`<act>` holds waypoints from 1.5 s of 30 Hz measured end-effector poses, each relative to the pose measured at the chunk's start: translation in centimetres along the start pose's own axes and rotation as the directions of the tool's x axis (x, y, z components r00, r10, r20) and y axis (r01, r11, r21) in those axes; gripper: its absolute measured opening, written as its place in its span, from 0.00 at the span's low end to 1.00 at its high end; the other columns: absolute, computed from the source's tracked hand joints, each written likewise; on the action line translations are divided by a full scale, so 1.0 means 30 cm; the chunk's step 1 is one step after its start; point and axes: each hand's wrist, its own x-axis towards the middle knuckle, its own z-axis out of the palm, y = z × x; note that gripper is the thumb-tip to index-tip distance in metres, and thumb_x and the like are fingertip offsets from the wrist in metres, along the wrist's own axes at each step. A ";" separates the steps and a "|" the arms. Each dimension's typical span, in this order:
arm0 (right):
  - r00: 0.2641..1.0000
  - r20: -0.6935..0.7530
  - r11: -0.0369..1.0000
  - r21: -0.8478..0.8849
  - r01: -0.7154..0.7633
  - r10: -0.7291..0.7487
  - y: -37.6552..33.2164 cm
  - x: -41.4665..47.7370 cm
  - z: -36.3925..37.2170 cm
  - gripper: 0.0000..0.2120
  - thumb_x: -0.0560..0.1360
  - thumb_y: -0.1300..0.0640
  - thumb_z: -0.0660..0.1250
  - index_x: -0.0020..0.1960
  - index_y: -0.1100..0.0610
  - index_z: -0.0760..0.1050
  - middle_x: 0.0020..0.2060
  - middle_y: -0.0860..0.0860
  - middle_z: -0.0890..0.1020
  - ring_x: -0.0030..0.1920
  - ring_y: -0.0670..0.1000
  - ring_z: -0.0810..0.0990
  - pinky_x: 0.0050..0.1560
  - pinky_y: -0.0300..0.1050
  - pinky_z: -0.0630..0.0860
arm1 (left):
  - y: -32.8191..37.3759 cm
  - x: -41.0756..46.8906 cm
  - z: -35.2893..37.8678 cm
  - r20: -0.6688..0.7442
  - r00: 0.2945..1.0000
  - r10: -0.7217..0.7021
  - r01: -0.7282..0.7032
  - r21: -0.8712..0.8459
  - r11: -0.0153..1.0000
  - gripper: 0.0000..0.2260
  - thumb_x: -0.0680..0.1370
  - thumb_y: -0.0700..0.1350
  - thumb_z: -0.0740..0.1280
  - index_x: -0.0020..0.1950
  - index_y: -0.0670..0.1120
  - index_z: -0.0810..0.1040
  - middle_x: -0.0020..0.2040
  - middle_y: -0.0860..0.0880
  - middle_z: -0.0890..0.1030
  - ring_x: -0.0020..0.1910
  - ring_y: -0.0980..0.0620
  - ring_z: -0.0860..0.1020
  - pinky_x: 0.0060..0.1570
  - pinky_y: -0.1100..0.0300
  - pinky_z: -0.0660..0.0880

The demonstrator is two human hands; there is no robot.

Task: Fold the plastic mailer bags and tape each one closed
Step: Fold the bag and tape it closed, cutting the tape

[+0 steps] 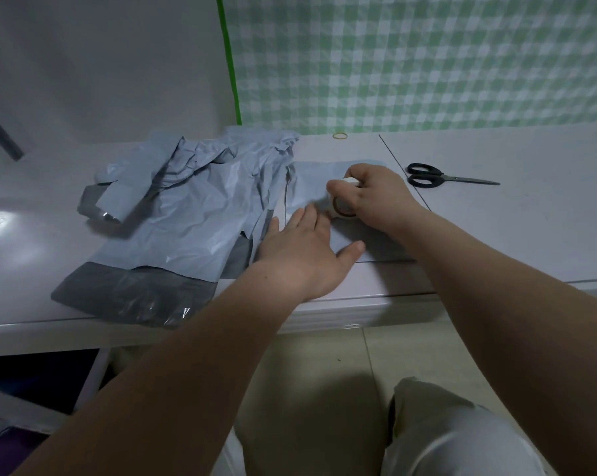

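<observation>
The bags [194, 201] are pale blue-grey, and their flaps [135, 293] are a glossy dark grey. The tape roll [343, 206] looks pale with a brownish inner ring. The scissors [438, 176] have black handles and grey blades. The rubber band [340, 135] is yellow, the table [496, 228] whitish, and the cloth [427, 63] is checked green and white — with a bright green edge.
</observation>
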 end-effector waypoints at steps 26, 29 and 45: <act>0.999 -0.024 0.996 0.083 -0.022 0.024 0.086 -0.041 -0.081 0.20 0.75 0.41 0.64 0.49 0.58 0.75 0.40 0.49 0.77 0.44 0.50 0.74 0.41 0.42 0.68 | 0.050 0.009 -0.043 0.012 0.998 -0.060 0.060 0.028 0.998 0.34 0.77 0.67 0.42 0.78 0.50 0.49 0.79 0.49 0.48 0.77 0.46 0.49 0.73 0.38 0.43; 1.000 -0.026 0.998 0.062 -0.006 0.008 0.086 -0.042 -0.075 0.19 0.76 0.41 0.63 0.47 0.59 0.74 0.38 0.49 0.77 0.44 0.51 0.75 0.41 0.43 0.67 | 0.074 0.020 -0.044 0.010 0.997 -0.078 0.077 0.065 0.995 0.35 0.76 0.69 0.41 0.78 0.51 0.50 0.79 0.52 0.48 0.77 0.42 0.50 0.72 0.37 0.42; 0.998 0.053 0.987 0.159 0.034 -0.043 0.067 -0.016 -0.093 0.09 0.70 0.53 0.72 0.40 0.58 0.75 0.32 0.50 0.78 0.35 0.48 0.75 0.40 0.43 0.73 | 0.105 0.047 0.018 -0.062 0.998 0.017 -0.018 -0.010 1.000 0.37 0.76 0.69 0.43 0.79 0.47 0.45 0.79 0.49 0.45 0.78 0.50 0.44 0.74 0.43 0.44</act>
